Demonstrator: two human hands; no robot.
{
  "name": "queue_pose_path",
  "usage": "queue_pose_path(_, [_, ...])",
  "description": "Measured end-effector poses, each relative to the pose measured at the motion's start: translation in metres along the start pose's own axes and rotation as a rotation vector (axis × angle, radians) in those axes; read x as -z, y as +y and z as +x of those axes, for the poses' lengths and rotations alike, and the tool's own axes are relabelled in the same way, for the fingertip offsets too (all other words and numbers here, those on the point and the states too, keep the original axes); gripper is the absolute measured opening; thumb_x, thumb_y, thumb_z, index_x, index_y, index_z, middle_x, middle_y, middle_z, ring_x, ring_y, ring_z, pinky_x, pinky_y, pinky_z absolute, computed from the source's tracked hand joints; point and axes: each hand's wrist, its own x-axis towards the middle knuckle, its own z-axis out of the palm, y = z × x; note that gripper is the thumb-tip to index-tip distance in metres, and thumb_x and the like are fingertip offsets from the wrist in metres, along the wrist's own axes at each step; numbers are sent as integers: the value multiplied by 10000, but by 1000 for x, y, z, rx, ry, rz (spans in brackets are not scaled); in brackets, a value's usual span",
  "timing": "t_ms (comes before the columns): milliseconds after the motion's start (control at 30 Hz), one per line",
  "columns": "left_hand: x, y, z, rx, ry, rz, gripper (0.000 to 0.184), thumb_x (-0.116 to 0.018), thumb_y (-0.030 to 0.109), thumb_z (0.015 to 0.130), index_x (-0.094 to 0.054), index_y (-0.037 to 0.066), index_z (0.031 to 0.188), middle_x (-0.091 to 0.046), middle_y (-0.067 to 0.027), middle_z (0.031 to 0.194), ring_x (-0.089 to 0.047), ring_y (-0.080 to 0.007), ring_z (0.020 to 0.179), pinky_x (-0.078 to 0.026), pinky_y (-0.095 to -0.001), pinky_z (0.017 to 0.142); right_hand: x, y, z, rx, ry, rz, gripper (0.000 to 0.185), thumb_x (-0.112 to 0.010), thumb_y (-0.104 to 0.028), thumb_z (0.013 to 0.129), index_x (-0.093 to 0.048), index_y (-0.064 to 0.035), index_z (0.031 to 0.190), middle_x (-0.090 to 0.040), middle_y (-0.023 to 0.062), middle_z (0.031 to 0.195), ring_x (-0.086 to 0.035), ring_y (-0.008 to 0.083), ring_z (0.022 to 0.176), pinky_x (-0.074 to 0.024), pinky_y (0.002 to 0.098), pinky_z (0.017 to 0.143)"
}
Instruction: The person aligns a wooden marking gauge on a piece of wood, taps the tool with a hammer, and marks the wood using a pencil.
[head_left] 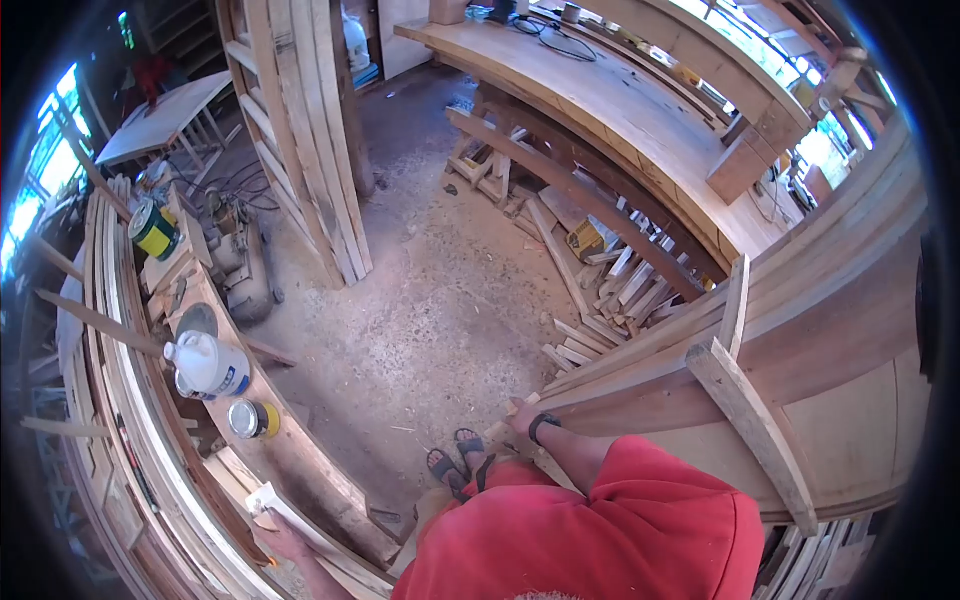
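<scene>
Two hands showing here, two sandals on the floor, and one white flat piece, looks like some kind of scraper. That piece is down at the lower left, in the left hand, with the fingers pinching its lower end, next to the long pale boards. The right hand is at a pale wood strip beside the big curved panel; can't tell if those fingers grip it or just rest there. Two short battens lie across that panel.

Red shirt blocks a lot at the bottom, the left forearm is cut off by the edge, and the corners go black. The scrap pile is too jumbled to count.

Containers: three on the left-hand surface, namely one white jug, one small tin with a yellow label and one bigger yellow-and-green can. Can't see what's in any of them.
</scene>
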Motion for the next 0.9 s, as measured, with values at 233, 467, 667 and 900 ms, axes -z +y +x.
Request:
queue_pose_path(233, [-17,23,-12,-298,367,134,704,-613,440,1051,-418,-25,1541,-510,-284,1525,-509,-453,1383,-424,-523,1122,-3,-12,10,64,261,402,818,-729,-310,953,-347,-69,1635,-580,297,1474,-572,426,1364,-444,447,1159])
queue_pose_path(467, [-92,168,-55,-615,23,-162,553,-557,302,1070,-472,-68,1473,-400,-289,1612,-388,-463,1488,-270,-542,1255,30,-3,48,-70,330,537,810,-729,-312,953,-356,-60,1627,-575,316,1468,-563,429,1374,-432,444,1169])
queue_pose_path(667, [-251,231,-80,-427,-900,-341,408,-607,132,1026,-587,-32,1398,-490,-256,1552,-503,-367,1429,-432,-452,1174,62,27,97,-214,408,422,739,-725,-343,952,-447,-20,1556,-615,279,1432,-574,415,1361,-439,462,1160])
queue_pose_path(900, [-328,220,-129,-34,-1075,-238,483,-656,280,1001,-593,60,1426,-718,-175,1265,-708,-296,1089,-570,-413,957,67,87,234,-166,205,189,585,-670,-399,973,-535,-119,1469,-610,197,1235,-673,341,1005,-572,460,770])
